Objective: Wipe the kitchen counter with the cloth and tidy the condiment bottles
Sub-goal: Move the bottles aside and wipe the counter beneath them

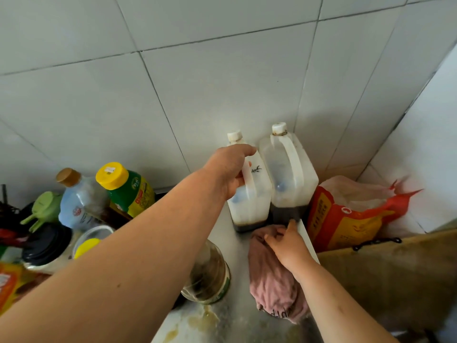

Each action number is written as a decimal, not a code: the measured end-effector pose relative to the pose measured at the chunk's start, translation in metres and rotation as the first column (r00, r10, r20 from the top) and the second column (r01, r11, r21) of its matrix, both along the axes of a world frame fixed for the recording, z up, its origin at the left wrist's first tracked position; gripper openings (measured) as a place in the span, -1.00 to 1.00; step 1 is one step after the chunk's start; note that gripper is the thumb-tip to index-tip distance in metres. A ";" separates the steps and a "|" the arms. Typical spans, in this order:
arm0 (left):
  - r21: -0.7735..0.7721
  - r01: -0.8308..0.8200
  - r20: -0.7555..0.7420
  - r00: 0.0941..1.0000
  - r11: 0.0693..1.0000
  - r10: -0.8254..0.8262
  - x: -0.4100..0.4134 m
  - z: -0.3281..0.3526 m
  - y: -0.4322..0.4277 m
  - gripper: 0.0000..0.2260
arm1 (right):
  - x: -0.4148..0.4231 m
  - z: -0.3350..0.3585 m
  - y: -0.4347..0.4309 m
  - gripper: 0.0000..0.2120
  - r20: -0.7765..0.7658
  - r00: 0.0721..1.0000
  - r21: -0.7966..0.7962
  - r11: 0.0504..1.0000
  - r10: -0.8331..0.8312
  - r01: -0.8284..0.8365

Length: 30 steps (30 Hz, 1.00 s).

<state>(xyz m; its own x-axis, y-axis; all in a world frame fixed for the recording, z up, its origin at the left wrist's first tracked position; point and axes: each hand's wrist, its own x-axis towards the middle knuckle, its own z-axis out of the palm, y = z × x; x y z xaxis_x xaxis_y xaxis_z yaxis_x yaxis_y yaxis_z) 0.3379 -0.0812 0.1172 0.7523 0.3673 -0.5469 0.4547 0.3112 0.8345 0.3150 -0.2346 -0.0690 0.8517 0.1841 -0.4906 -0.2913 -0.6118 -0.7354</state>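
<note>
Stains (202, 320) mark the near steel worktop (241, 318). Beyond them the right hand (286, 243) presses flat-fingered on the pink cloth (272, 280). Farther back the left hand (230, 169) curls round the handle of a white jug (252, 206) — this stands touching a second jug (289, 174) against the tiled wall (222, 82).

Pink cloth (272, 280) crumpled on worktop (235, 320), just before two translucent white jugs near back right corner: left jug (257, 206), right jug (289, 174), upright, touching, dark liquid low.
</note>
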 end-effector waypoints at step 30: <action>0.801 0.587 -0.458 0.728 0.119 -0.510 -0.186 0.020 0.032 -0.50 | -0.057 -0.022 0.025 -0.28 0.063 0.765 -0.373 0.726 0.641 -0.578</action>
